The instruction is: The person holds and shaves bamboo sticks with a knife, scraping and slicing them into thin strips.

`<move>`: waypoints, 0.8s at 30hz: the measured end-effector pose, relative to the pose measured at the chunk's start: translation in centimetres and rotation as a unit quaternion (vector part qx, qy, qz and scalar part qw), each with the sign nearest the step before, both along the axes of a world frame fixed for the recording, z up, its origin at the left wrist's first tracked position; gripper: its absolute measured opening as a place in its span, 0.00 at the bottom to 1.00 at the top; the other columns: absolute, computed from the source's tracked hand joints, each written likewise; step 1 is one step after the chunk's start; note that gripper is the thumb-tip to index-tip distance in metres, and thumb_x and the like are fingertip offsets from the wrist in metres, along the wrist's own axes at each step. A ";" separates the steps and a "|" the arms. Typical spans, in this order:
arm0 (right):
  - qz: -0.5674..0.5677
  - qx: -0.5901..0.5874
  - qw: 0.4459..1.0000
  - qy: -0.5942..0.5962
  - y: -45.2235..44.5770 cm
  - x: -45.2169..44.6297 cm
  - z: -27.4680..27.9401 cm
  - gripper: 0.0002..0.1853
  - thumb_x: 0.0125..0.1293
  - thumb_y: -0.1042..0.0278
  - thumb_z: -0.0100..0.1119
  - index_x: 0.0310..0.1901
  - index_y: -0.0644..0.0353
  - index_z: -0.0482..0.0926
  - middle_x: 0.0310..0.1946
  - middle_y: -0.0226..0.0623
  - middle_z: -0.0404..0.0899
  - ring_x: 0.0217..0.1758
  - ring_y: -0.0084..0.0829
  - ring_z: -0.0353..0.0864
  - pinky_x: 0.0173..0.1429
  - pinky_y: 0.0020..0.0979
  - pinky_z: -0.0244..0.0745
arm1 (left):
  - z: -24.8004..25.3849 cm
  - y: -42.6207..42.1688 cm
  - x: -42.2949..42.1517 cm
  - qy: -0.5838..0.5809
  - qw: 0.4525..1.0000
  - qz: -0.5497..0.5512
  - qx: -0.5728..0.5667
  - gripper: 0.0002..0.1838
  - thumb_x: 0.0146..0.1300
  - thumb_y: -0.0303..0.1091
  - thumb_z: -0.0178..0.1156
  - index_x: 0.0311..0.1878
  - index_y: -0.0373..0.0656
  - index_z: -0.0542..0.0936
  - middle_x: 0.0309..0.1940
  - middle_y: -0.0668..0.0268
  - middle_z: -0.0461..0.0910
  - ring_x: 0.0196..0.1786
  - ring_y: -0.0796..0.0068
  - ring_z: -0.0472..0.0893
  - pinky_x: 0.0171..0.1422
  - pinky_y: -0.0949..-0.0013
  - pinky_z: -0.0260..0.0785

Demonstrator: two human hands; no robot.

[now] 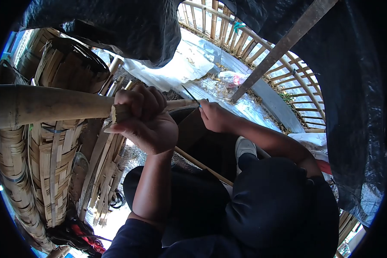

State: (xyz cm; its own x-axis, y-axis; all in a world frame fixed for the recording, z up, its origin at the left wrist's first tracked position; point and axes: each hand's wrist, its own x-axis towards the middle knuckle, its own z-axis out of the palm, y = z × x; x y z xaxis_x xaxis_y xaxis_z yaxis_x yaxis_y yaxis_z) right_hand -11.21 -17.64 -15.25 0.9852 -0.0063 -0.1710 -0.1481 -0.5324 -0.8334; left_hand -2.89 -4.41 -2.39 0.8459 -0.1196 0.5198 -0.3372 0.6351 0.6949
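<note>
My left hand (148, 122) is closed in a fist round a bamboo piece (119, 114), whose rough cut end shows above the thumb. Behind that fist a thick bamboo pole (51, 105) comes in from the left, and a thinner pale length shows between my hands. My right hand (215, 116) is closed on a knife (190, 94). Its narrow dark blade points up and left, close to the pale bamboo; the grip is mostly hidden by the fingers. Whether the blade touches the bamboo, I cannot tell.
Tall woven bamboo baskets (51, 172) and split strips (101, 185) stand at left. Black plastic sheeting (116, 26) hangs overhead. A metal bar (284, 49) slants across the upper right, before a bamboo fence (245, 34). My bent knee (271, 189) is below my right arm.
</note>
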 end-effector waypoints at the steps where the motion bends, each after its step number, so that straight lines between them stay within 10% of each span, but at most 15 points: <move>1: -0.005 -0.035 0.999 0.008 -0.6 -0.7 -4.9 0.11 0.69 0.69 0.45 0.36 0.71 0.69 0.24 0.60 0.75 0.32 0.58 0.77 0.36 0.48 0.69 | 0.0 0.1 0.2 -0.001 1.000 0.000 -0.004 0.30 0.66 0.68 0.39 0.29 0.48 0.60 0.17 0.76 0.51 0.18 0.85 0.48 0.20 0.77 0.41; 15: -0.041 0.074 0.987 -0.137 2.6 0.6 -3.3 0.08 0.68 0.74 0.48 0.33 0.67 0.63 0.12 0.47 0.67 0.16 0.50 0.71 0.23 0.42 0.60 | -0.5 2.0 3.3 0.030 0.981 0.190 0.030 0.29 0.71 0.64 0.33 0.22 0.52 0.55 0.14 0.77 0.47 0.16 0.85 0.45 0.19 0.76 0.39; 24: -0.043 -0.003 0.990 -0.131 4.0 0.8 -4.1 0.10 0.68 0.73 0.47 0.40 0.73 0.63 0.15 0.54 0.73 0.23 0.55 0.78 0.28 0.48 0.71 | -1.2 4.1 5.1 0.078 0.969 0.234 0.015 0.28 0.73 0.61 0.31 0.23 0.50 0.54 0.14 0.76 0.48 0.16 0.84 0.46 0.18 0.77 0.38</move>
